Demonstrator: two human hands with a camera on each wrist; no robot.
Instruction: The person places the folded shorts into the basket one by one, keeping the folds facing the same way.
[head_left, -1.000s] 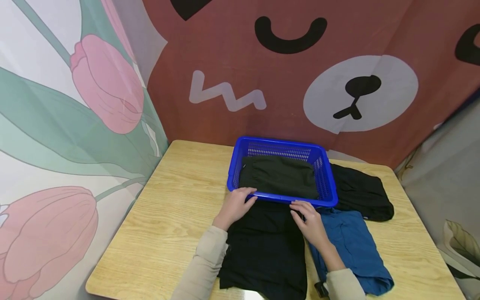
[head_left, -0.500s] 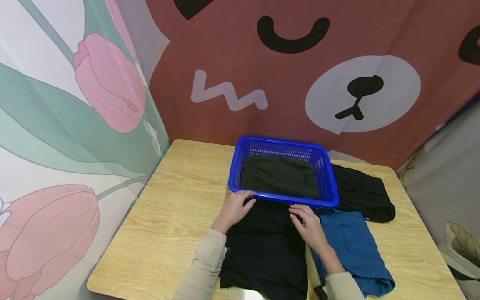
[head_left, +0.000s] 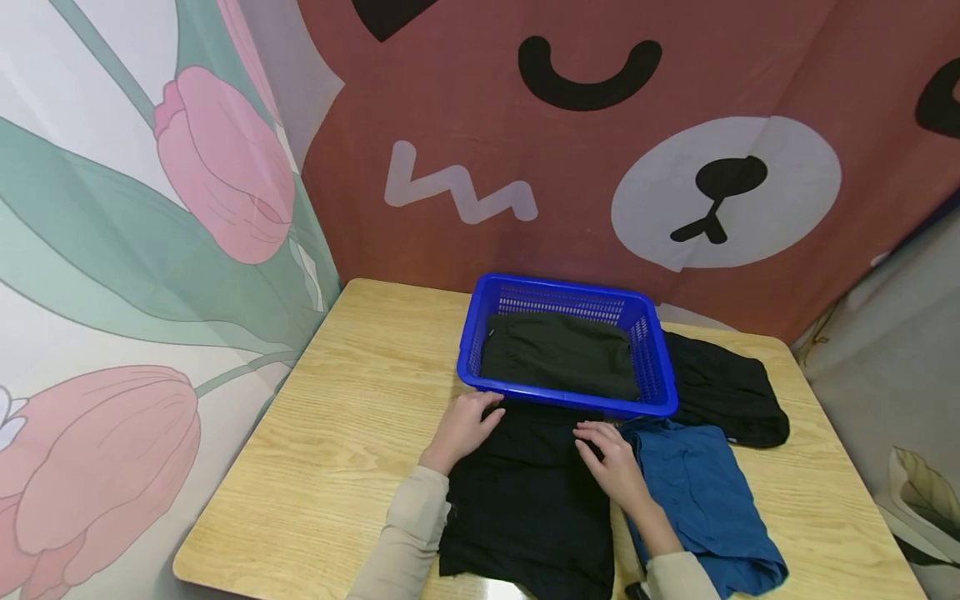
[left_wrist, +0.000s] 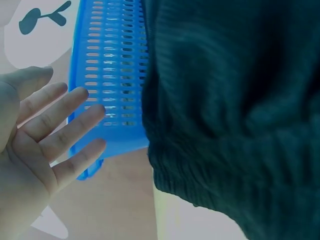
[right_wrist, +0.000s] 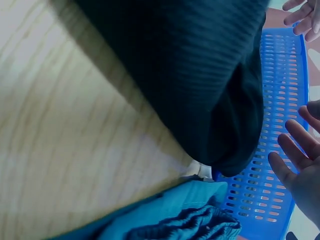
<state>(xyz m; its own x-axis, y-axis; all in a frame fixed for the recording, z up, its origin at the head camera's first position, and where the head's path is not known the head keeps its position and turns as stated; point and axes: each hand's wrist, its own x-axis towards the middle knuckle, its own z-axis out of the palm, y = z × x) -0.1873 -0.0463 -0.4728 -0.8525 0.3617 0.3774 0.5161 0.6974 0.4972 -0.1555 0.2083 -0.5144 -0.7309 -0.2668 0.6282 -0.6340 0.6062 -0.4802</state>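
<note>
A black garment lies spread flat in front of the blue plastic basket. My left hand, fingers loosely extended, is by the garment's far left corner, close to the basket's front rim. On the far right corner of the same garment is my right hand, its fingers relaxed and slightly bent. Both wrist views show the palms with nothing in them: the left hand and the right hand overlap the basket's slotted wall. Gathered elastic shows along the garment's edge in the left wrist view.
Inside the basket lies a folded dark green garment. A blue garment is to the right of the black one, and another folded black garment sits beside the basket. Printed curtains hang behind the wooden table.
Both hands have drawn back slightly from the basket's front rim toward the person. The basket and the garments look unmoved.
</note>
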